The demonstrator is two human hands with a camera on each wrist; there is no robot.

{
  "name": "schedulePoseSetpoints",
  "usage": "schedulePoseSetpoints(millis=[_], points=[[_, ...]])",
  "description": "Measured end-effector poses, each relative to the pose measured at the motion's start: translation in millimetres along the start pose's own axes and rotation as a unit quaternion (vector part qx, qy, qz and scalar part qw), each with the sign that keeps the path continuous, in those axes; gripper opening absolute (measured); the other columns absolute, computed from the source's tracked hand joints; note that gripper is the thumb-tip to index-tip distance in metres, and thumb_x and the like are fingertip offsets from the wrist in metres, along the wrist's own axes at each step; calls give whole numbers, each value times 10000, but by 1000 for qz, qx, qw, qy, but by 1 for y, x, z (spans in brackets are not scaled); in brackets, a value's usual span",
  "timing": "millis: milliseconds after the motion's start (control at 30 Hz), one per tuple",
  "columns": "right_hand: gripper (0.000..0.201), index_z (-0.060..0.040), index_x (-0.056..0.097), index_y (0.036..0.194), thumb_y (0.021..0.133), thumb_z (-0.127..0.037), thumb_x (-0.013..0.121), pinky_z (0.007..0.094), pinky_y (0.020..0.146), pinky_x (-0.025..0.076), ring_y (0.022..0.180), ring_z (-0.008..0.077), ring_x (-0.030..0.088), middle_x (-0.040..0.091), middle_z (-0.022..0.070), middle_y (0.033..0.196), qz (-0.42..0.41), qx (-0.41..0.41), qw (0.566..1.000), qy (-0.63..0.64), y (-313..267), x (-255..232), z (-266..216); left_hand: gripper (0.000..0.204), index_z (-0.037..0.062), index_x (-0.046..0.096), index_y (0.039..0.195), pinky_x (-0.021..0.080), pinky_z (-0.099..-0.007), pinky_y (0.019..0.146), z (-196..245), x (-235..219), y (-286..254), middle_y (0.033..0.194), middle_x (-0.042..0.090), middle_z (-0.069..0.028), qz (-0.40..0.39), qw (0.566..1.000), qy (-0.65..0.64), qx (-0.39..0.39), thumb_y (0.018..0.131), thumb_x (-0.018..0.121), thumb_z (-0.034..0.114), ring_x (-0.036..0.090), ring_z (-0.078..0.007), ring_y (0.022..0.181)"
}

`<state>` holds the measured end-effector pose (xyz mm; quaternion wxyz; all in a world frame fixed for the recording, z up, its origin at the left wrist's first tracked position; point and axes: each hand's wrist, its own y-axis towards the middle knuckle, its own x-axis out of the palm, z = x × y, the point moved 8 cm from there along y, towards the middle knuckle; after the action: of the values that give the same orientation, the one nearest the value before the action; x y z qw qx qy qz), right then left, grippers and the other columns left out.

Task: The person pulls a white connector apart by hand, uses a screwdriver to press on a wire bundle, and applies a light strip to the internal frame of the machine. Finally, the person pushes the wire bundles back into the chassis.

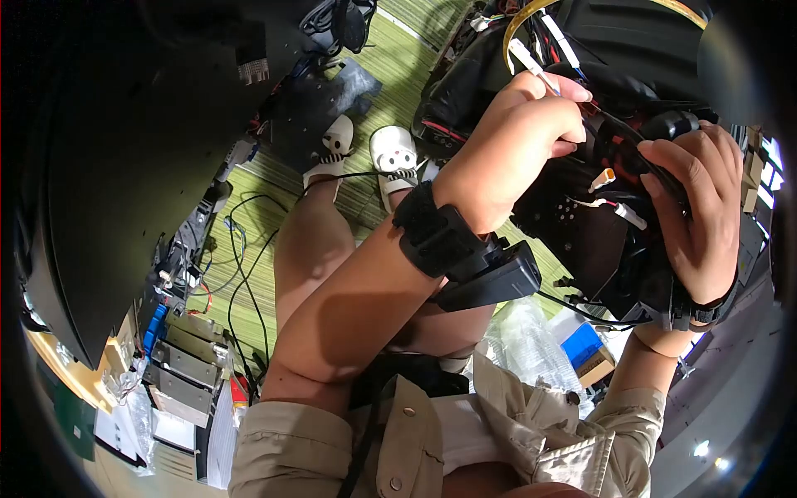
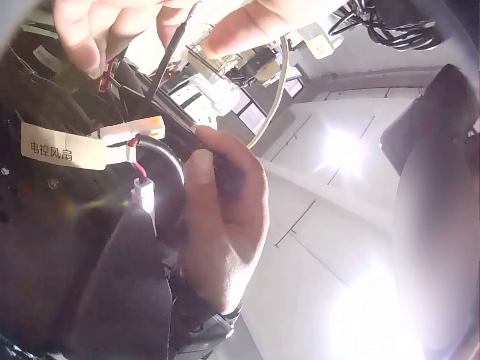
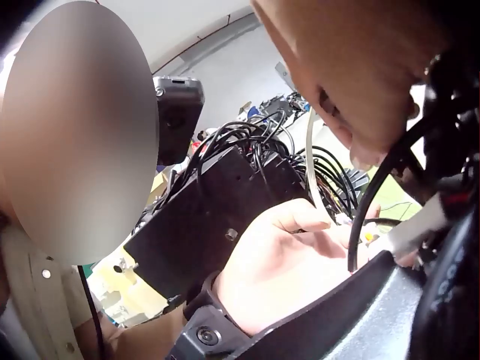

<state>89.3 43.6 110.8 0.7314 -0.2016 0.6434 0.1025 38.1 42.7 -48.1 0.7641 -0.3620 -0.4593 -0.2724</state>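
My left hand (image 1: 531, 120) is bent over the black equipment (image 1: 581, 232), its fingertips pinching a small red connector (image 2: 109, 75). A thin black cable (image 2: 169, 60) slants down beside those fingers. My right hand (image 1: 701, 207) grips a black cable along the equipment's edge, with thumb and index finger close together (image 2: 225, 202) in the left wrist view. Between the hands hang white plugs (image 1: 631, 216). One plug (image 2: 142, 131) has a pale label (image 2: 64, 148) with printed characters. In the right wrist view the left hand (image 3: 270, 262) is near a black cable (image 3: 364, 202), and its fingertips are partly hidden.
A yellowish tube (image 1: 519, 25) loops above the hands. At left stands a large black panel (image 1: 149, 166). Loose cables (image 1: 241, 249) lie on the green floor (image 1: 390, 62) near the feet. Clear plastic wrap (image 1: 523, 340) and a blue box (image 1: 581, 344) sit low at right.
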Motion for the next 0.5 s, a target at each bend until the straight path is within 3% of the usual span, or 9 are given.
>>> schedulePoseSetpoints(millis=[300, 500], points=[[252, -40, 622, 917, 672, -36, 679, 393, 832, 394, 846, 303, 533, 566, 89, 839, -8, -15, 1000, -3, 1, 1, -1, 306, 45, 516, 1129, 389, -341, 940, -2, 1, 1, 1093, 554, -54, -13, 1000, -4, -1, 828, 498, 97, 517, -163, 1028], [228, -35, 617, 950, 775, -179, 645, 422, 933, 370, 928, 337, 542, 600, 107, 904, -35, -28, 998, -47, 0, 1, -2, 306, 48, 514, 1127, 385, -347, 942, -3, 0, 0, 1096, 548, -59, -7, 1000, -2, -7, 826, 497, 103, 511, -168, 1027]])
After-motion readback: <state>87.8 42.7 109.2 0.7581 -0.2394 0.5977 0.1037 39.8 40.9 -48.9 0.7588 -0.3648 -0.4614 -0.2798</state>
